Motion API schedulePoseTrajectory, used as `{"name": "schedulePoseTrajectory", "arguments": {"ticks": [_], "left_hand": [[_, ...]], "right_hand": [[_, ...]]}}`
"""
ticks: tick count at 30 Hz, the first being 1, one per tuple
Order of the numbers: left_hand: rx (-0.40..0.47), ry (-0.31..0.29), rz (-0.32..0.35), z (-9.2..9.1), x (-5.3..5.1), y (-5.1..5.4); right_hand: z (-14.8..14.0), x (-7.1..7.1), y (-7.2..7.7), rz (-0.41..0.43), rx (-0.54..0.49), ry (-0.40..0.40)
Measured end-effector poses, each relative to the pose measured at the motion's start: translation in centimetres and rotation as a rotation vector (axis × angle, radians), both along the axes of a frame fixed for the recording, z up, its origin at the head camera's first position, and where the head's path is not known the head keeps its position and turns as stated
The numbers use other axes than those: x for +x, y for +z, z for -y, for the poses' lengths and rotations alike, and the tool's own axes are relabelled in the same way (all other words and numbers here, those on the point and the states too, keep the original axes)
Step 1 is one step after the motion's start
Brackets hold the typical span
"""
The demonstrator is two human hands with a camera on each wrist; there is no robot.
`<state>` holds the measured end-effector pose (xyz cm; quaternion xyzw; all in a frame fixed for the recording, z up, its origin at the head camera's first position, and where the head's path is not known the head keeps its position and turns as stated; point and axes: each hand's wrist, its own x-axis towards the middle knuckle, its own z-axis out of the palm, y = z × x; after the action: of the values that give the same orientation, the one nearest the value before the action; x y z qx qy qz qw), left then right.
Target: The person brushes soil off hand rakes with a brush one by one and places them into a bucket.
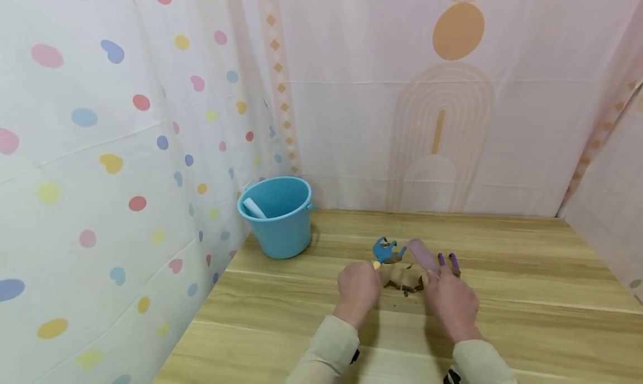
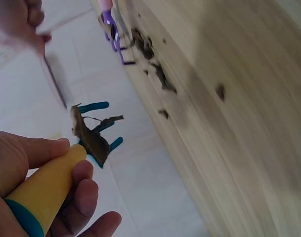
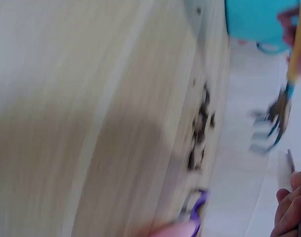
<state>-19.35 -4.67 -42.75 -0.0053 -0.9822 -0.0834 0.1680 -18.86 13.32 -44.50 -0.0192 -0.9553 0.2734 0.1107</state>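
Note:
My left hand [image 1: 359, 289] grips the yellow handle [image 2: 46, 185] of a small blue rake [image 1: 385, 252], held above the table with brown dry leaf bits [image 2: 91, 136] caught on its tines. My right hand [image 1: 452, 303] holds a pinkish flat-bladed tool [image 1: 423, 254], its blade pointing up and away, to the right of the rake. Dark dry scraps [image 1: 406, 287] lie on the wood between the hands. A purple-pronged tool [image 1: 454, 260] rests just beyond my right hand; its pink handle [image 3: 176, 230] shows in the right wrist view.
A light blue bucket [image 1: 283, 233] stands at the table's back left, with a pale blue cylindrical thing [image 1: 254, 208] leaning inside. Behind the wooden table [image 1: 542, 272] hangs a patterned curtain [image 1: 346, 121], and a dotted one [image 1: 100, 194] is at the left.

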Motion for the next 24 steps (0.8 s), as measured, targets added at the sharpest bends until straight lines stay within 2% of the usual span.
{"name": "schedulePoseTrajectory", "arguments": {"ticks": [3, 7, 10, 13, 17, 24], "left_hand": [[0.005, 0.009, -0.021, 0.4, -0.1, 0.2], [0.014, -0.008, -0.018, 0.5, -0.1, 0.5], [0.02, -0.005, -0.013, 0.4, -0.1, 0.6], [0.022, 0.008, -0.012, 0.3, -0.1, 0.5], [0.0, 0.006, -0.03, 0.2, -0.1, 0.2], [-0.035, -0.011, -0.063, -0.1, -0.2, -0.4]], "right_hand": [[-0.2, 0.2, 0.0, -0.025, -0.014, -0.015], [1.0, 0.7, -0.2, -0.106, -0.023, 0.048], [2.2, 1.1, -0.5, -0.201, 0.018, 0.083], [2.6, 1.3, -0.9, -0.25, 0.083, 0.067], [2.1, 1.3, -0.9, -0.197, 0.108, 0.037], [1.4, 1.0, -0.8, -0.118, 0.102, 0.048]]}}
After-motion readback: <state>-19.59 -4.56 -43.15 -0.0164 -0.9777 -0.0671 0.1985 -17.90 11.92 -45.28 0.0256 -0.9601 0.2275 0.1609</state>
